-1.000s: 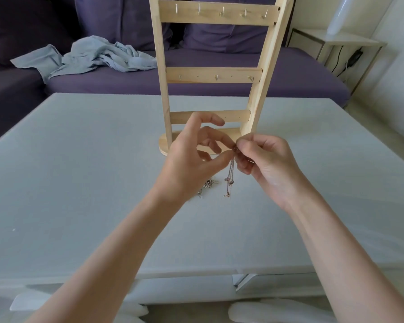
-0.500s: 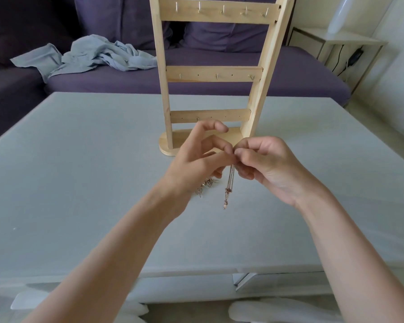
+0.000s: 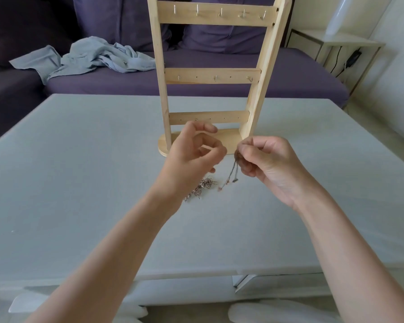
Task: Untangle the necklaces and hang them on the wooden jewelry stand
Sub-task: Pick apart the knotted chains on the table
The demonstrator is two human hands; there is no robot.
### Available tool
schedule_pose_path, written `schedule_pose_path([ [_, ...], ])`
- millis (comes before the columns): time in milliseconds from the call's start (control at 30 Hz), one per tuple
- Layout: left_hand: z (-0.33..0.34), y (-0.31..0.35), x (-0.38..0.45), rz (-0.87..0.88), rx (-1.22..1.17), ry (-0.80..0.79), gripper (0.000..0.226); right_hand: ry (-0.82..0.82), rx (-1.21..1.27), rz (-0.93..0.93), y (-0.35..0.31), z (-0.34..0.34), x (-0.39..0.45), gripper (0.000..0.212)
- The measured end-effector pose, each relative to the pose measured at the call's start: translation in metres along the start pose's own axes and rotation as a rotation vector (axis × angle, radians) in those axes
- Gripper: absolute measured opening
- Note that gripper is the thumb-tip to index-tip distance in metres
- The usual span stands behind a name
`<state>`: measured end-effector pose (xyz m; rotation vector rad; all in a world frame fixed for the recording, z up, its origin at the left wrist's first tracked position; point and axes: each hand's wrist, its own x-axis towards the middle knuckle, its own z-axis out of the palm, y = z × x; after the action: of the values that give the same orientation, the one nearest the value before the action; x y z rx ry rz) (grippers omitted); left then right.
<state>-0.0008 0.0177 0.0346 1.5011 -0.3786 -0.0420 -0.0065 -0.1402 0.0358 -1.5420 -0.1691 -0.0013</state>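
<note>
- Necklace work under way above pale grey worktop [image 3: 79, 183], in front of tall light-wood jewelry stand [image 3: 210, 75] with rows of small metal hooks [image 3: 221, 12], all bare.
- Right hand [image 3: 268, 164] raised just before stand base, fingers [image 3: 243, 148] pinched together on thin pinkish-metal chain [image 3: 234, 171]; loose ends dangled down, tips near or touching worktop, hard to tell which.
- Left hand [image 3: 191, 157] just beside it, thumb and forefinger closed tip to tip; could not tell whether a strand sat between them, too fine to make out.
- Small tangled heap of fine chains and clasps [image 3: 202, 186] lay on worktop, partly hidden behind left wrist.
- Judged very light, limp and slippery, with links fine enough to kink or snap under a hard tug; best teased apart gently rather than pulled.
- Best taken near clasp or at a free end, pinched between fingertips, so the loop could hang open over a hook.
- Crumpled pale blue cloth [image 3: 89, 57] on purple sofa [image 3: 289, 75] behind, well apart from the work.
</note>
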Motion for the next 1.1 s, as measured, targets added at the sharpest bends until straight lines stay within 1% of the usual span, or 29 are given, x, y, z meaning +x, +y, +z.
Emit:
schedule_pose_path([
  [67, 0.002, 0.000, 0.000, 0.059, 0.093, -0.016, 0.029, -0.008, 0.009, 0.008, 0.002, 0.001, 0.001, 0.013],
  [167, 0.003, 0.001, 0.000, 0.092, 0.180, -0.019, 0.032, -0.018, -0.009, 0.014, 0.002, 0.000, 0.001, 0.012],
  [267, 0.003, 0.001, -0.001, 0.047, 0.206, -0.009, 0.030, -0.012, -0.128, 0.004, 0.001, 0.000, 0.000, 0.022],
  [467, -0.001, -0.001, -0.001, -0.075, 0.164, -0.021, 0.032, -0.027, -0.314, 0.009, -0.004, 0.004, -0.001, 0.026],
  [600, -0.003, -0.002, -0.001, -0.207, 0.018, -0.085, 0.036, -0.069, -0.321, 0.038, -0.005, 0.005, -0.002, 0.027],
  [700, -0.003, -0.001, -0.001, -0.358, -0.137, -0.136, 0.027, -0.114, -0.322, 0.068, -0.008, 0.003, -0.004, 0.024],
  [800, -0.003, -0.001, -0.001, -0.425, -0.254, -0.187, 0.021, -0.143, -0.338, 0.075, -0.010, 0.001, -0.005, 0.022],
  [900, -0.004, -0.001, -0.001, -0.393, -0.231, -0.162, 0.022, -0.122, -0.319, 0.049, -0.010, -0.001, -0.005, 0.021],
  [1033, -0.008, 0.000, 0.002, -0.222, -0.059, -0.021, 0.026, -0.047, -0.220, 0.015, -0.008, -0.006, -0.005, 0.005],
  [1100, -0.009, 0.000, 0.003, -0.155, 0.024, 0.017, 0.027, -0.024, -0.173, 0.022, -0.007, -0.004, -0.004, 0.004],
])
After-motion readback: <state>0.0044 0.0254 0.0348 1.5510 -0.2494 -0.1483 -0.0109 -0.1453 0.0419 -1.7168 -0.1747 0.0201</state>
